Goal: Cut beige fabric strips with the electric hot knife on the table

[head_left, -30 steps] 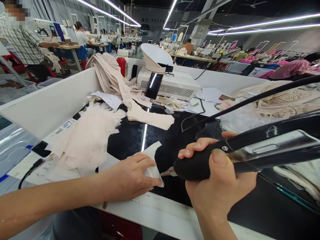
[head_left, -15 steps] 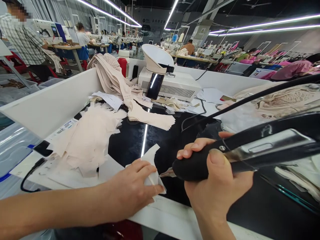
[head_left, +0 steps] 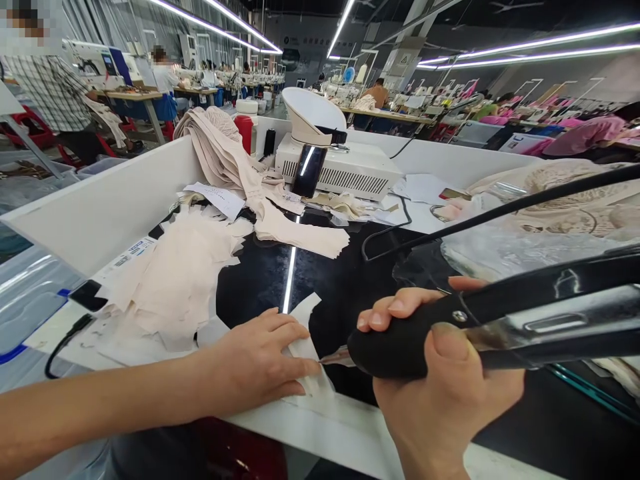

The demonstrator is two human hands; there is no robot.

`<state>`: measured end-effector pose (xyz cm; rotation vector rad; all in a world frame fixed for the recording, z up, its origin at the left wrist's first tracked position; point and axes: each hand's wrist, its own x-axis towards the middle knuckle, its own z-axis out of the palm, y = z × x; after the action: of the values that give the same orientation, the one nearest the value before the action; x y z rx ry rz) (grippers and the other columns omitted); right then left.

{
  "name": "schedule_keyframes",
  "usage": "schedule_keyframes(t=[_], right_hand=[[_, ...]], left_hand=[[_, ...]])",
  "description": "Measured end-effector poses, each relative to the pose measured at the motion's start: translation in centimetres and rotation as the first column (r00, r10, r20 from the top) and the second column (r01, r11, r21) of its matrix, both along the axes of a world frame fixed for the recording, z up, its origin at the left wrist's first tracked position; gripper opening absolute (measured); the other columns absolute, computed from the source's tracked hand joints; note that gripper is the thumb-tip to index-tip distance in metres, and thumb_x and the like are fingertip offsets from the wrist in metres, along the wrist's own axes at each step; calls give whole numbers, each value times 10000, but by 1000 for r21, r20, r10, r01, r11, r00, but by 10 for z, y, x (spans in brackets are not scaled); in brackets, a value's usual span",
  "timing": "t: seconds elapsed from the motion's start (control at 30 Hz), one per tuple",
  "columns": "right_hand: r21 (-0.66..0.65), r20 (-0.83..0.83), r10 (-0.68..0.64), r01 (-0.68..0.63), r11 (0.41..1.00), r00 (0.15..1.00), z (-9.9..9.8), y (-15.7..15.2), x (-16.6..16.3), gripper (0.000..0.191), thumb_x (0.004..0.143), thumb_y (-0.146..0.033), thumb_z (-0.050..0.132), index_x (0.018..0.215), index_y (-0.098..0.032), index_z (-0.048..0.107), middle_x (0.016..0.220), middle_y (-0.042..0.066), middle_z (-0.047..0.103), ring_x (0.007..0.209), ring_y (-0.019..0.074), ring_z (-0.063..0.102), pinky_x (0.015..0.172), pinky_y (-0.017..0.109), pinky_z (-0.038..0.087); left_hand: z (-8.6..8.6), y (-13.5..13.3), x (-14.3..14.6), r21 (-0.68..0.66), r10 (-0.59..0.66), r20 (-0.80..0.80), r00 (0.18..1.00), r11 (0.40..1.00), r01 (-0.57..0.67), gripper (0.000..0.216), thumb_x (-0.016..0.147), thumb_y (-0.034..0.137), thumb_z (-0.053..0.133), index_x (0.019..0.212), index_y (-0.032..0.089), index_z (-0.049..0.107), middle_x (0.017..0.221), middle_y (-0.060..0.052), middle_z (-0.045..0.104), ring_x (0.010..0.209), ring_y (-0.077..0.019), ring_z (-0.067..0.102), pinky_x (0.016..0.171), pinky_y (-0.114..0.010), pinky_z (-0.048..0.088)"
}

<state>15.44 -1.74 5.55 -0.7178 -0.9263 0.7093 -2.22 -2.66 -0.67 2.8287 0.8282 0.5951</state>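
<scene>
Near the table's front edge, my left hand (head_left: 265, 360) is bent over a small white fabric piece (head_left: 304, 343), holding it with fingers and thumb. The piece's narrow upper end sticks out over the black table surface (head_left: 260, 280). My right hand (head_left: 440, 373) is wrapped round a corded black hand tool (head_left: 540, 320) with a silver metal section. Its pointed metal tip (head_left: 337, 357) meets the right edge of the white piece beside my left fingertips. Left of my hands lies a loose pile of pale cut pieces (head_left: 173, 280).
Beige fabric strips (head_left: 300, 237) trail from a stack at the back left. Behind stand a white vented box (head_left: 345, 173), a white visor (head_left: 313, 117) and a dark phone (head_left: 310, 172). A black cable (head_left: 500, 210) crosses the right side. Plastic and beige garments lie far right.
My right hand and the tool have shifted slightly right and down. My left hand has moved a little left on the white piece, the index fingertip now beside the tool's tip.
</scene>
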Motion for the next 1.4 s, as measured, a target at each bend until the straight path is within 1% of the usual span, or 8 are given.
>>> schedule_keyframes(t=[0.27,0.47,0.83,0.97,1.07,1.2,1.3,1.4], right_hand=[[-1,-15,-27,27,1000,1000,3,7,-3,386,681,-310,788,1006,-260,586,652,-78,644,485,149,564,452,296,513],[6,-12,-27,27,1000,1000,0,11,-7,370,690,-262,772,1012,-245,590,661,-63,660,486,148,582,446,290,519],[14,-19,-45,45,999,999,1,15,-10,371,687,-266,762,1010,-254,580,656,-73,634,487,144,576,450,286,513],[-14,-20,-24,23,1000,1000,1,13,-10,388,694,-263,783,1026,-247,585,675,-63,638,500,146,586,458,292,521],[-19,-6,-25,25,1000,1000,1,11,-8,374,692,-249,780,1017,-247,595,675,-61,649,496,147,581,456,294,521],[10,25,-15,15,1000,1000,1,11,-6,358,698,-273,770,1009,-255,595,666,-67,654,488,149,576,461,304,528],[26,32,-11,11,1000,999,0,12,-5,367,700,-289,778,1014,-250,592,664,-68,652,488,148,575,455,299,528],[25,31,-12,11,1000,999,-1,13,-6,379,706,-290,780,1027,-245,584,666,-67,654,490,148,578,454,297,529]], left_hand=[[-1,-1,-3,-36,0,-15,1000,999,0,288,994,372,629,1257,261,676,1323,-138,585,1224,-301,564,1095,-523,465],[-1,1,-3,-22,-10,1,1000,1000,10,297,978,363,653,1251,252,689,1340,-155,568,1266,-296,528,1113,-458,452],[-5,-3,-2,-16,-13,40,999,1000,13,303,982,379,640,1250,245,688,1351,-178,549,1299,-315,496,1122,-479,440],[2,-17,4,-1,20,-27,999,1000,-20,428,941,443,695,1303,223,638,1336,-184,569,1300,-321,498,1125,-489,434],[9,-25,7,36,54,-87,995,998,-51,535,922,489,709,1333,167,589,1295,-182,605,1273,-309,526,1112,-461,455],[13,-9,7,51,74,-34,997,996,-72,318,1018,356,585,1179,85,632,1177,-156,649,1158,-274,594,1075,-402,493],[12,17,3,5,-16,19,1000,1000,16,216,1040,167,475,1152,78,637,1207,-143,645,1213,-248,577,1119,-375,465],[10,38,-1,-91,-127,15,992,988,128,272,992,51,470,1217,88,619,1256,-130,648,1209,-216,589,1085,-323,493]])
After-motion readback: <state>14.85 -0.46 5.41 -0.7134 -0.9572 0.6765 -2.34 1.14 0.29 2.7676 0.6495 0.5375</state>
